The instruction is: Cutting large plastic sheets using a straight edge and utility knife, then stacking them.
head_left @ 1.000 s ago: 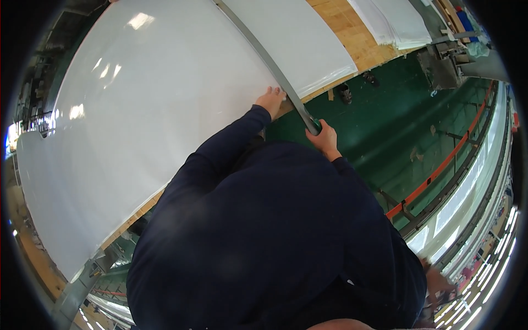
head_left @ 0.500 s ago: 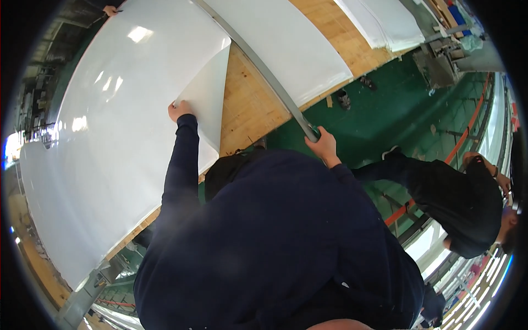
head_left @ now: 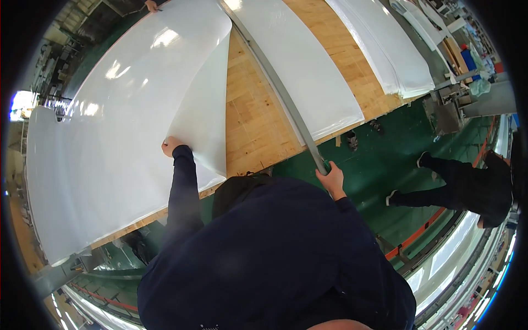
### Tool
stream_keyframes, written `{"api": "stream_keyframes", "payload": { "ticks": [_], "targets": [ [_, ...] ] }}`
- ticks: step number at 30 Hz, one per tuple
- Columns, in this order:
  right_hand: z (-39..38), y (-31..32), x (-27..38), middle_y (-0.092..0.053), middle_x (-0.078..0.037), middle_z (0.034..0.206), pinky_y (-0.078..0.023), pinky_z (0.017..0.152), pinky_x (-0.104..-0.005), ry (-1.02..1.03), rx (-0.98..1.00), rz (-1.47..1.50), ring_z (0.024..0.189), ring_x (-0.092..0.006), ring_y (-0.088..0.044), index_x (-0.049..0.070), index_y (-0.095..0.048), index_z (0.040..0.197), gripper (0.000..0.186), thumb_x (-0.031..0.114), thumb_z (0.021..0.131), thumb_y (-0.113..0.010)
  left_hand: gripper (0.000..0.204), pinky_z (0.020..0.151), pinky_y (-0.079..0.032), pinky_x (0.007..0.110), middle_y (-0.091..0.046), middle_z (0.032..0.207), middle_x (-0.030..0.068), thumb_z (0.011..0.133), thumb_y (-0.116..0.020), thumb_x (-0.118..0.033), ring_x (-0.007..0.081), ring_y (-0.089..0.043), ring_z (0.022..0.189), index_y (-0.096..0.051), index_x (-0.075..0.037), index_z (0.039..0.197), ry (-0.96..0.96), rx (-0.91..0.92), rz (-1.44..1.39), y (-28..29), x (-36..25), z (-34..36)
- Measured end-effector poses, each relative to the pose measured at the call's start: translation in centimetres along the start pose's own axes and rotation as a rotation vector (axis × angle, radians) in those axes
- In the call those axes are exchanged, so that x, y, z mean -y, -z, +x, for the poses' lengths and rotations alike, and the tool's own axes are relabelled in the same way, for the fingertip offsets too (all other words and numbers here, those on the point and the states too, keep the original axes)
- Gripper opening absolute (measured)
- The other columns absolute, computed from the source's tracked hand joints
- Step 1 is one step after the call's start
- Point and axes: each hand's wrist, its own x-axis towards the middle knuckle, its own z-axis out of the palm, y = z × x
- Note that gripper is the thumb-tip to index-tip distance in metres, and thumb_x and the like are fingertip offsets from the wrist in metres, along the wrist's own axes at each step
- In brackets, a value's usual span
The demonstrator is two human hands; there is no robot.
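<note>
A large glossy white sheet [head_left: 110, 159] covers the left of the wooden table, its right edge folded back over itself. My left hand [head_left: 171, 146] is closed on that folded edge, the pale underside [head_left: 206, 126] showing beside it. A long grey metal straightedge [head_left: 280, 91] runs away from me across the table. My right hand [head_left: 331, 180] is wrapped round its near end, which juts past the table edge. A small green piece shows by those fingers; its kind is unclear. Right of the straightedge lies a narrower white sheet [head_left: 308, 66].
Bare wooden tabletop [head_left: 253, 124] shows between fold and straightedge. Stacked white sheets [head_left: 401, 71] lie at the far right. Another person's hand [head_left: 151, 6] touches the sheet's far edge. A person in dark clothes [head_left: 467, 187] stands on the green floor [head_left: 379, 159] at right.
My left hand and the folded edge have moved slightly left, widening the bare wood strip. My right hand keeps its hold. The whole view has shifted, and the person at right has stepped away.
</note>
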Motion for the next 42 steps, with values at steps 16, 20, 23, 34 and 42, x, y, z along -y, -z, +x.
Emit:
{"api": "stream_keyframes", "payload": {
  "ticks": [16,20,23,34,42],
  "targets": [
    [-0.5,-0.8,0.0,-0.071,-0.024,0.092,-0.055,0.077,-0.0478,-0.024,0.014,-0.026,0.088,-0.0423,-0.069,-0.001,-0.066,0.111,0.059,0.044,0.075,-0.079,0.029,0.071,-0.056,0.038,-0.071,0.091,0.0144,0.084,-0.057,-0.007,0.0259,-0.067,0.077,-0.066,0.004,0.109,-0.007,0.047,-0.005,0.9,-0.6,-1.0],
    [-0.6,-0.5,0.2,-0.070,-0.023,0.090,-0.055,0.076,-0.0481,0.019,0.012,0.003,0.087,-0.0421,-0.069,0.000,-0.065,0.110,0.058,0.044,0.075,-0.079,0.031,0.068,-0.055,0.037,-0.070,0.088,0.0145,0.082,-0.056,-0.008,0.0244,-0.066,0.075,-0.066,0.005,0.107,0.005,0.121,-0.008,0.7,0.1,-0.8],
    [-0.7,-0.4,0.4,-0.070,-0.023,0.089,-0.055,0.075,-0.0483,0.029,0.009,-0.009,0.086,-0.0420,-0.069,0.000,-0.065,0.110,0.057,0.044,0.076,-0.078,0.030,0.063,-0.053,0.034,-0.068,0.083,0.0113,0.081,-0.058,-0.007,0.0208,-0.064,0.070,-0.066,0.005,0.107,0.054,0.302,-0.064,0.3,1.4,-1.8],
    [-0.6,-0.5,-0.1,-0.069,-0.024,0.086,-0.054,0.074,-0.0502,0.032,0.052,-0.053,0.082,-0.0421,-0.069,-0.002,-0.063,0.111,0.057,0.042,0.078,-0.077,0.044,0.096,-0.048,0.044,-0.068,0.105,0.0032,0.094,-0.060,-0.023,0.0195,-0.062,0.107,-0.056,-0.015,0.136,0.737,1.679,0.089,1.3,-1.8,-19.4],
    [-1.0,0.0,0.0,-0.070,-0.023,0.087,-0.055,0.078,-0.0501,-0.006,0.041,-0.027,0.087,-0.0424,-0.069,0.001,-0.063,0.114,0.059,0.043,0.074,-0.076,0.107,0.111,-0.016,0.078,-0.012,0.168,0.0171,0.079,-0.072,-0.058,0.0411,-0.006,0.155,-0.018,-0.013,0.161,-1.123,1.525,0.996,6.8,0.8,-21.3]
  ]
}}
